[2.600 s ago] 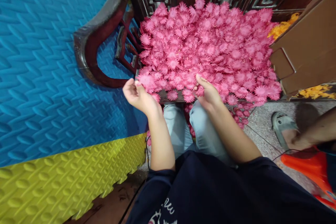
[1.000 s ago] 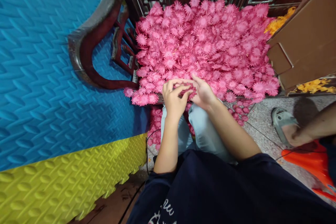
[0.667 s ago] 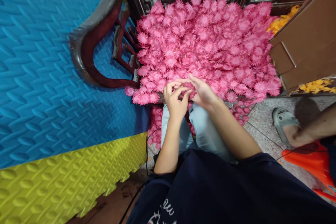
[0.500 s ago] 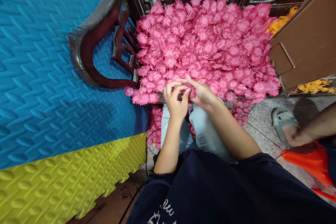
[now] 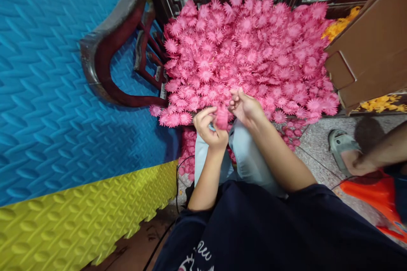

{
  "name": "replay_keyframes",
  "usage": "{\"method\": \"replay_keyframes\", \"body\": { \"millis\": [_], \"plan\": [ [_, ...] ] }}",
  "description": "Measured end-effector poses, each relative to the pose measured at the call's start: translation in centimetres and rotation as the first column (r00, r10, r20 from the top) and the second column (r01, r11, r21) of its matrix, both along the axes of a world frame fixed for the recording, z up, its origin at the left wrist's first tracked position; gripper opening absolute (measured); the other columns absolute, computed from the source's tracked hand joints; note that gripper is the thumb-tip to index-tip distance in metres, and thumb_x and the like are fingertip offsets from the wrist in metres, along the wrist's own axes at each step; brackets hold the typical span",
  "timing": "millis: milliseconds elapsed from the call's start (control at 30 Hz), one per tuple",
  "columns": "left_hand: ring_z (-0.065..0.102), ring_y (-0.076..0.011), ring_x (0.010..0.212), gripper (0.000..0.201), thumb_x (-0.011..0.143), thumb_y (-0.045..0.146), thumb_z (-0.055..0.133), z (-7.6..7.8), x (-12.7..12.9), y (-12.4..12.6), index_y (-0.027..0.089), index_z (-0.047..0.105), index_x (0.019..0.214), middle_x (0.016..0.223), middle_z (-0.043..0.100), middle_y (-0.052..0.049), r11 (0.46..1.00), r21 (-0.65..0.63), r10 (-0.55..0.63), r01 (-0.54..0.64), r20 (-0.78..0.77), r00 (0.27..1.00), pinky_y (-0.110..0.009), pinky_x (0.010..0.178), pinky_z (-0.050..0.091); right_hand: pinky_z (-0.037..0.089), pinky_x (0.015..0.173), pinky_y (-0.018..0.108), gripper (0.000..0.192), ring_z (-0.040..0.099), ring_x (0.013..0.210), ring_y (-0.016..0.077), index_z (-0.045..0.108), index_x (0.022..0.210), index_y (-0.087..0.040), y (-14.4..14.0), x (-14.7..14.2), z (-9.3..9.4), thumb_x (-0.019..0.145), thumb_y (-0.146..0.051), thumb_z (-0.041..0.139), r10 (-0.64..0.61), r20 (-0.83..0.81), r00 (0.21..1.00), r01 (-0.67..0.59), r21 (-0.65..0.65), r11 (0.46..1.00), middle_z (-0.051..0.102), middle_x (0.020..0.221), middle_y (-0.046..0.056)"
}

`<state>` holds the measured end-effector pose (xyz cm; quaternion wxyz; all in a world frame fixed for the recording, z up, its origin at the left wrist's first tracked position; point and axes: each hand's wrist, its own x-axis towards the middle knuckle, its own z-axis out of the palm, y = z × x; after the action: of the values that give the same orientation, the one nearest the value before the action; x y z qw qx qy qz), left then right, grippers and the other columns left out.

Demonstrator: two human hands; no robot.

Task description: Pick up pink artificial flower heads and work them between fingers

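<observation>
A pink artificial flower (image 5: 221, 117), slightly blurred, is pinched between the thumb and fingers of my left hand (image 5: 207, 128), just above my knees. Close on its right is my right hand (image 5: 247, 109), apart from that flower, with fingers curled and the thumb near the fingertips. Whether anything small sits in that pinch I cannot make out. Beyond both hands spreads a heap of pink flowers (image 5: 248, 51), piled thickly with petals facing many ways.
A dark wooden armrest (image 5: 104, 67) stands at left, beside blue and yellow foam mats (image 5: 57, 93). At right are a cardboard box (image 5: 372, 46), orange-yellow flowers (image 5: 383, 103) and another person's sandalled foot (image 5: 346, 154). More pink flowers (image 5: 188, 148) lie lower down near my legs.
My hands were together around a pink flower and have now come apart. The flower shows in my left hand, while the right has drawn slightly away to the right.
</observation>
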<state>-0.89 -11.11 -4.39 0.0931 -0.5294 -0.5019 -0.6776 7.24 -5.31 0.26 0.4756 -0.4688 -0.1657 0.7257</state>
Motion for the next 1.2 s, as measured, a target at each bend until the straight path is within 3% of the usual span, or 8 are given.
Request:
{"method": "replay_keyframes", "body": {
  "millis": [100, 200, 367, 567, 700, 967, 1100, 1200],
  "plan": [
    [0.059, -0.0154, 0.083, 0.006, 0.090, 0.021, 0.047, 0.6, -0.3, 0.3, 0.020, 0.051, 0.086, 0.085, 0.064, -0.004, 0.995, -0.077, 0.058, -0.059, -0.023, 0.998, -0.031, 0.079, 0.043, 0.040, 0.050, 0.019, 0.039, 0.050, 0.053, 0.0062, 0.059, 0.072, -0.017, -0.2, 0.2, 0.2, 0.086, -0.052, 0.050, 0.132, -0.005, 0.991, -0.131, 0.016, 0.991, 0.051, 0.057, -0.004],
    [0.058, -0.0162, 0.080, 0.009, 0.089, 0.022, 0.049, 0.9, -0.5, 0.6, 0.019, 0.054, 0.082, 0.080, 0.066, -0.004, 0.955, -0.248, 0.140, -0.162, -0.105, 0.985, -0.031, 0.078, 0.040, 0.046, 0.063, 0.023, 0.041, 0.057, 0.070, 0.0097, 0.064, 0.079, -0.020, -1.0, -0.1, 0.3, 0.081, -0.060, 0.053, 0.305, 0.046, 0.951, -0.308, 0.166, 0.937, 0.063, 0.077, 0.000],
    [0.057, -0.0184, 0.087, 0.010, 0.088, 0.023, 0.047, 0.6, -0.3, 0.4, 0.019, 0.051, 0.079, 0.087, 0.066, -0.007, 0.923, -0.320, 0.193, -0.214, -0.096, 0.976, -0.033, 0.082, 0.040, 0.045, 0.074, 0.021, 0.033, 0.057, 0.075, 0.0087, 0.067, 0.077, -0.020, -1.6, -0.7, -0.4, 0.060, -0.046, 0.079, 0.347, 0.166, 0.923, -0.385, 0.381, 0.841, 0.063, 0.075, -0.003],
    [0.058, -0.0168, 0.083, 0.011, 0.090, 0.023, 0.046, -0.2, 0.1, 0.1, 0.019, 0.046, 0.080, 0.082, 0.060, -0.006, 0.955, -0.205, 0.229, -0.212, 0.063, 0.971, -0.034, 0.081, 0.043, 0.045, 0.072, 0.024, 0.021, 0.056, 0.064, 0.0101, 0.063, 0.063, -0.018, -1.4, -0.6, -0.5, 0.073, -0.036, 0.067, 0.358, 0.137, 0.923, -0.381, 0.213, 0.900, 0.060, 0.060, -0.002],
    [0.056, -0.0148, 0.080, 0.010, 0.091, 0.024, 0.045, -0.5, -0.3, 0.3, 0.019, 0.046, 0.083, 0.080, 0.056, -0.004, 0.972, -0.136, 0.208, -0.191, 0.122, 0.971, -0.032, 0.077, 0.044, 0.040, 0.059, 0.021, 0.032, 0.042, 0.049, 0.0063, 0.051, 0.050, -0.018, -1.5, -0.6, -0.2, 0.076, -0.031, 0.064, 0.330, 0.228, 0.916, -0.374, 0.190, 0.908, 0.047, 0.048, -0.006],
    [0.054, -0.0103, 0.076, 0.005, 0.092, 0.020, 0.045, -0.3, 1.3, -0.3, 0.020, 0.041, 0.089, 0.082, 0.052, 0.000, 0.973, 0.171, 0.113, -0.155, 0.230, 0.967, -0.027, 0.070, 0.043, 0.046, 0.062, 0.023, 0.029, 0.055, 0.054, 0.0099, 0.062, 0.068, -0.017, -2.4, -1.2, 0.9, 0.090, -0.027, 0.047, 0.412, -0.034, 0.910, -0.411, 0.047, 0.911, 0.062, 0.059, 0.000],
    [0.051, -0.0088, 0.070, 0.008, 0.093, 0.023, 0.045, 0.4, 1.8, -0.8, 0.021, 0.039, 0.087, 0.077, 0.047, 0.003, 0.945, 0.229, 0.158, -0.233, 0.305, 0.939, -0.025, 0.068, 0.040, 0.044, 0.059, 0.021, 0.033, 0.051, 0.048, 0.0076, 0.057, 0.062, -0.016, -2.6, -1.6, 1.2, 0.092, -0.022, 0.045, 0.329, -0.005, 0.944, -0.329, 0.039, 0.944, 0.058, 0.052, -0.003],
    [0.049, -0.0100, 0.070, 0.010, 0.093, 0.032, 0.044, 1.3, 0.4, -1.0, 0.023, 0.039, 0.090, 0.077, 0.045, 0.003, 0.977, 0.078, 0.165, -0.196, 0.293, 0.942, -0.026, 0.067, 0.039, 0.042, 0.053, 0.022, 0.032, 0.049, 0.044, 0.0075, 0.053, 0.067, -0.017, -1.3, -0.7, 0.5, 0.093, -0.032, 0.043, 0.142, 0.082, 0.987, -0.141, -0.012, 0.990, 0.058, 0.055, -0.003]
  ]
}}
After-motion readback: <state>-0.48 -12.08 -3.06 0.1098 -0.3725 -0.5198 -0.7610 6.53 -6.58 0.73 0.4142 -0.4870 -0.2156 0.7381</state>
